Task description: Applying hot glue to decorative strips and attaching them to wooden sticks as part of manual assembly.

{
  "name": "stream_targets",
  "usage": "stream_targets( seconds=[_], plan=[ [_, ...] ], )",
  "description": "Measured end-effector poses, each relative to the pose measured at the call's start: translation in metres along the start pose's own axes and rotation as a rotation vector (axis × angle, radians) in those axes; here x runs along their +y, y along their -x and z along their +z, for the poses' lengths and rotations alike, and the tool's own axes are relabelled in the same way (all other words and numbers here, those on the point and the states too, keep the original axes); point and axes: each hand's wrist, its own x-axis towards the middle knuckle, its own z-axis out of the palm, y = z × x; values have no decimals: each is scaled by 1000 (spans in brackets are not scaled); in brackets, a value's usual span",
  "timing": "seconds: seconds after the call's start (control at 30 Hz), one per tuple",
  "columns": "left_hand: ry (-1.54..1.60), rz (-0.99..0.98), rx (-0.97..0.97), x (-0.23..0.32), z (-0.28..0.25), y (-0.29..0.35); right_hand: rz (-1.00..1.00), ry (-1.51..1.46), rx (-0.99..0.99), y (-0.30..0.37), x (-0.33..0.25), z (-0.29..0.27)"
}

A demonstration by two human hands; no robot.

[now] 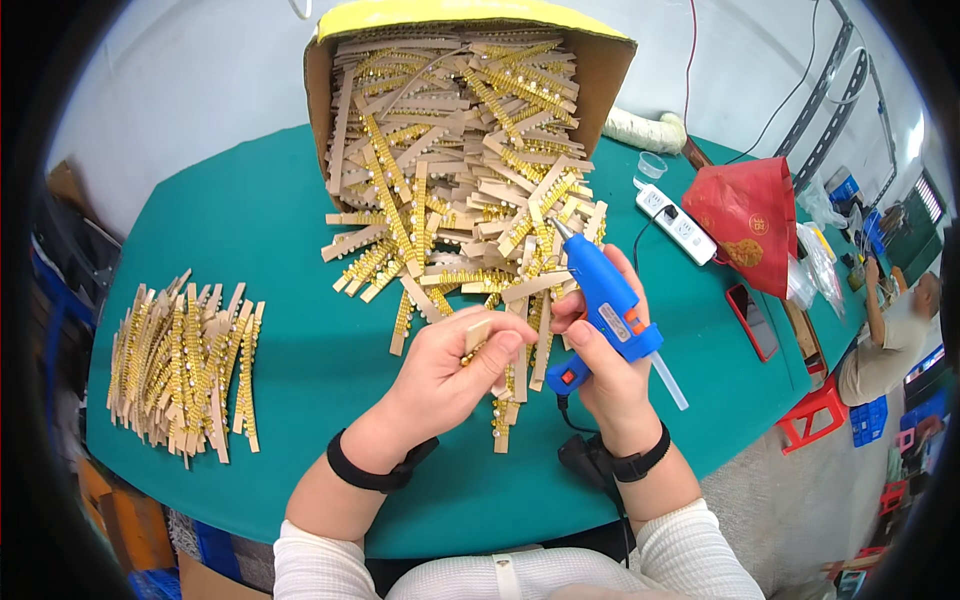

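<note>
My right hand [610, 365] grips a blue hot glue gun [604, 290], its nozzle pointing up and to the left. A clear glue stick [668, 382] juts from the gun's back end. Beside it my left hand [455, 370] is closed on a beige strip [477, 338] wound with gold beads; most of the strip is hidden by the fingers. Just beyond both hands, a heap of similar beaded strips [470, 200] spills out of a cardboard box [605, 85] tipped toward me. To the left lies a separate pile of beaded strips [180, 365].
All this rests on a green table [330, 480]. A white power strip [676, 222], a red bag [742, 225], a phone [752, 322] and a small clear cup [652, 165] are at the right. Beyond the table stand a red stool [815, 410] and a seated person [895, 340].
</note>
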Motion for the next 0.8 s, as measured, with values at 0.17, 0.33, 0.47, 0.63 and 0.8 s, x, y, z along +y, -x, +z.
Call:
stream_targets(
  seconds=[0.17,0.33,0.47,0.63,0.8],
  plan=[
    [76,-294,-217,11,4,-1,-88,77,-119,6,-9,4],
    [63,-359,-332,6,7,2,-137,221,-142,14,-8,14],
    [21,-429,-355,8,9,1,-108,261,-170,16,-10,12],
    [186,-115,-59,-6,17,4,-83,180,28,9,-17,8],
    [115,-13,9,-6,21,9,0,6,92,7,-21,6]
  ],
)
